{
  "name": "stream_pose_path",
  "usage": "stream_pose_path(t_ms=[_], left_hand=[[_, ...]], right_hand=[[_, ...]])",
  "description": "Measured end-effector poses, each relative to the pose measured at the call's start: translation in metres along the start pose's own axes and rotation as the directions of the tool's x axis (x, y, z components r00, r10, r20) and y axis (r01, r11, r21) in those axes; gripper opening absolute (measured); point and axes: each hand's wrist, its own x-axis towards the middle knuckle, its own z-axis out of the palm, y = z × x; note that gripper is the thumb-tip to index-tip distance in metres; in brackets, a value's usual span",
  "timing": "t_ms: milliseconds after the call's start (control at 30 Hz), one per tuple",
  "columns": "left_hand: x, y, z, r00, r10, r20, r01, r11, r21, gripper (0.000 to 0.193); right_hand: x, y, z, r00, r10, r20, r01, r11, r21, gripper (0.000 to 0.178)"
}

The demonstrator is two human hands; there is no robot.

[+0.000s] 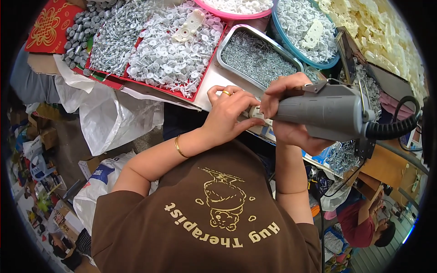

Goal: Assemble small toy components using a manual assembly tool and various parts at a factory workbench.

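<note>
My right hand (284, 107) is wrapped around the front of a grey electric screwdriver (330, 111), whose black coiled cable (393, 127) leads off to the right. My left hand (227, 113), with a gold ring and a bracelet, pinches a small white plastic part (256, 112) right at the tool's tip. Both hands meet over the table edge, in front of a metal tray of small screws (255, 57). The tool's bit is hidden by my fingers.
A red tray (114, 82) holds white plastic washers with nails. Behind are a blue basin (302, 29) of similar parts, a pink basin (236, 9), cream plastic pieces (382, 32) and grey cylinders (79, 34). White sacks (109, 118) lie left. Another person (364, 223) crouches lower right.
</note>
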Motion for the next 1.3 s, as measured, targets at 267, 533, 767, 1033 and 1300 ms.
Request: stream_pose_path(t_ms=[267,533,767,1033,1300], left_hand=[[0.000,-0.006,0.006,0.996,0.069,-0.063,-0.067,0.997,0.028,0.040],[-0.004,-0.008,0.006,0.995,0.099,-0.008,-0.099,0.994,0.048,0.043],[0.007,-0.002,0.009,0.994,0.102,-0.026,-0.101,0.995,0.024,0.041],[0.005,-0.003,-0.001,0.983,0.144,0.112,-0.150,0.987,0.049,0.050],[0.004,-0.002,0.000,0.975,0.219,0.026,-0.216,0.973,-0.076,0.052]], right_hand=[[-0.006,-0.028,0.018,0.990,0.126,-0.070,-0.131,0.988,-0.078,0.031],[-0.011,-0.023,0.023,0.914,0.266,-0.307,-0.377,0.837,-0.397,0.087],[-0.026,-0.033,-0.015,0.991,-0.064,-0.116,0.042,0.983,-0.177,0.053],[-0.036,-0.038,-0.013,0.955,0.189,-0.228,-0.242,0.942,-0.231,0.090],[-0.004,-0.086,-0.123,0.723,-0.422,-0.547,0.074,0.834,-0.546,0.061]])
